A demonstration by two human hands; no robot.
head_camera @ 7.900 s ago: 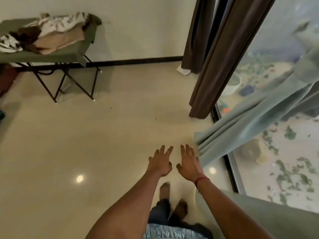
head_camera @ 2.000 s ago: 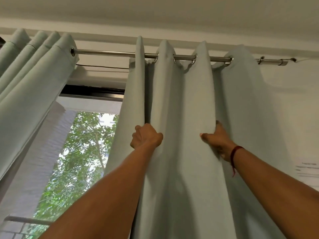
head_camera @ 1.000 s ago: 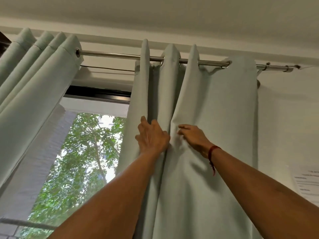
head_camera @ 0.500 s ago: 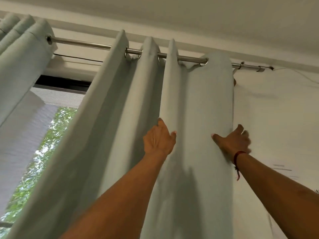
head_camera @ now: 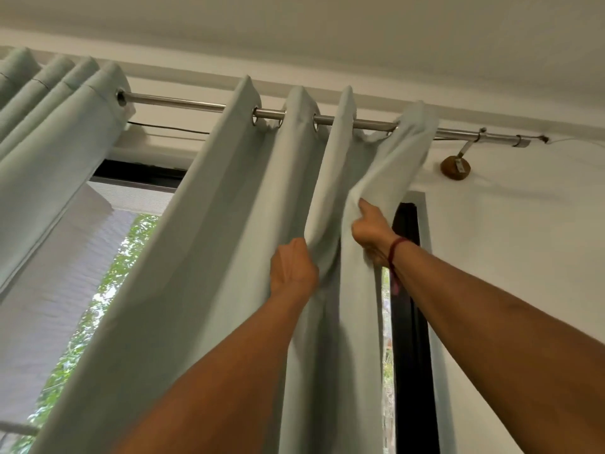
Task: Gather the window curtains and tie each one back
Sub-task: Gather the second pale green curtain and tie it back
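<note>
Just above my left hand [head_camera: 293, 268], which clutched a pleat of the pale green curtain [head_camera: 229, 240], my right hand [head_camera: 370, 231] gripped the outer edge it had just drawn in from the wall, baring the window frame [head_camera: 407, 322] beside it; gathering looked nearly done, with tying yet to come

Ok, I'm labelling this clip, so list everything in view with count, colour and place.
near curtain: one, pale grey-green, centre, hung by eyelets
far curtain: one, pale grey-green, upper left, bunched
curtain rod: one, silver, across the top
rod bracket: one, brown round base, on the right wall
window frame: one, black, behind the curtains
foliage: green, outside, lower left
wall: white, right
wrist thread: one, red, right wrist
left hand: one, grips a fold of the near curtain, centre
right hand: one, grips the near curtain's right edge, higher
</note>
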